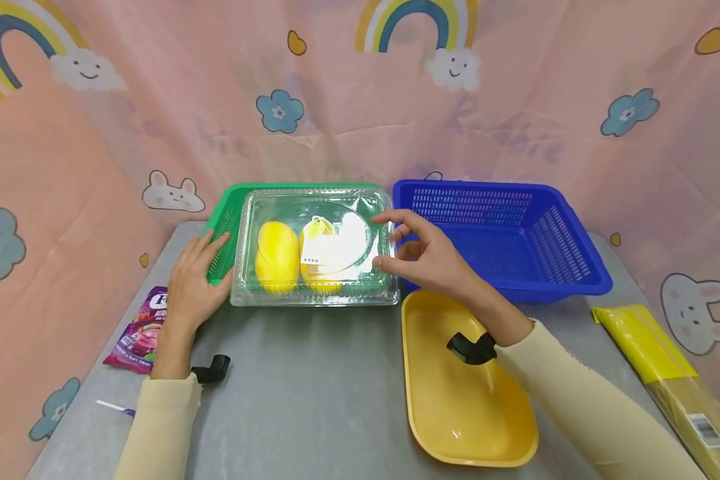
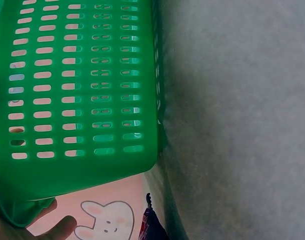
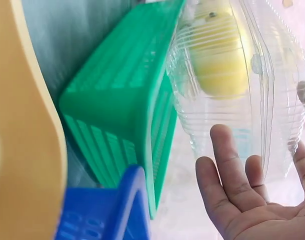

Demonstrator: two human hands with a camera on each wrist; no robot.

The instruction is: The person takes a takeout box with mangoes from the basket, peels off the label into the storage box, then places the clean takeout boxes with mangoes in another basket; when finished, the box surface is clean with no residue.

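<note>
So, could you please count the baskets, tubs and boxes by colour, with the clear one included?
Green basket: 1
Blue basket: 1
Yellow tub: 1
Clear box: 1
Total: 4

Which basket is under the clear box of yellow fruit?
The green basket, on the left: the clear box is over it, while the blue basket has none.
</note>
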